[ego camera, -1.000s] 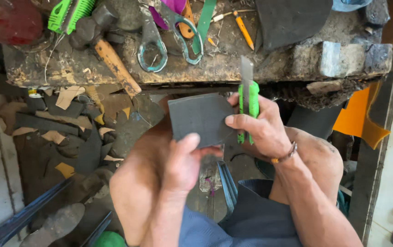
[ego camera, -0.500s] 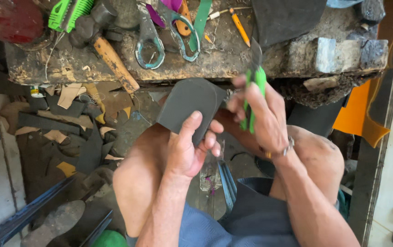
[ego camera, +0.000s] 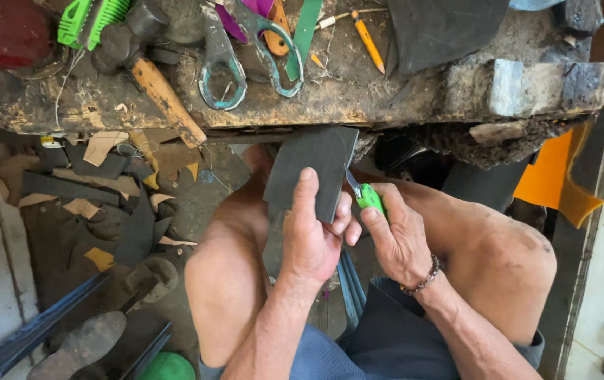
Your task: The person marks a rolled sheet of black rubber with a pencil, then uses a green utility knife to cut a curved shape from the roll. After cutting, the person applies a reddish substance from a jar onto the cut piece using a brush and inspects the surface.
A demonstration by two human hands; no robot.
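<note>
A dark rubber sheet [ego camera: 314,167] is gripped by the left hand [ego camera: 314,236] above the bare knees, the thumb pressed flat on its face and the fingers curled behind its right edge. Just beside it, a green-handled knife [ego camera: 367,197] is clasped in the closed right hand [ego camera: 402,239], its blade laid against the sheet's right edge. A beaded bracelet [ego camera: 423,281] is worn on the right wrist. Scraps of leather [ego camera: 105,148] are scattered on the floor to the left. Farther off, on the worn worktop [ego camera: 400,98], a hammer [ego camera: 151,70], scissors [ego camera: 246,49] and a pencil [ego camera: 367,41] are laid.
</note>
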